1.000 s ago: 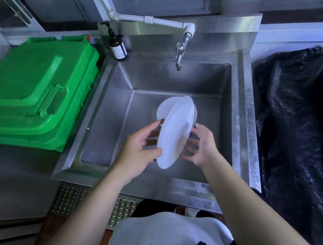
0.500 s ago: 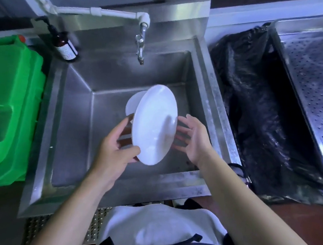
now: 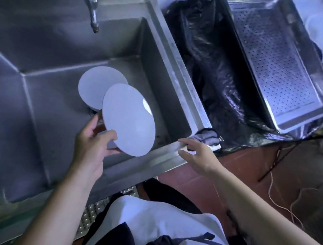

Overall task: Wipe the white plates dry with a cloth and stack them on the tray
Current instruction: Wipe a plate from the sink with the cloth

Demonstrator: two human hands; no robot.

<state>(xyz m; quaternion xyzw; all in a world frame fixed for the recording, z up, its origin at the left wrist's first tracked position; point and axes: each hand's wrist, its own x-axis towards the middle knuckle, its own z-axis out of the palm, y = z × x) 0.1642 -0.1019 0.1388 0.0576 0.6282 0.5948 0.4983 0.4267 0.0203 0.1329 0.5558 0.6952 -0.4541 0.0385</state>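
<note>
My left hand (image 3: 92, 143) grips the lower rim of a white plate (image 3: 129, 120), holding it tilted above the steel sink (image 3: 40, 105). A second white plate (image 3: 95, 86) lies in the sink basin behind it, partly covered by the held one. My right hand (image 3: 197, 154) is off the plate, fingers spread, over the sink's front right corner, just short of a grey cloth (image 3: 208, 138) bunched on that corner. A perforated steel tray (image 3: 277, 61) sits at the upper right with nothing on it.
A tap (image 3: 92, 6) hangs over the sink's back wall. A bin lined with a black bag (image 3: 212, 67) stands between sink and tray. Thin cables (image 3: 283, 191) trail over the red floor at the right.
My right hand has left the plate and moved right toward the cloth on the sink corner. The left hand alone holds the plate. The view has swung right, bringing the tray in.
</note>
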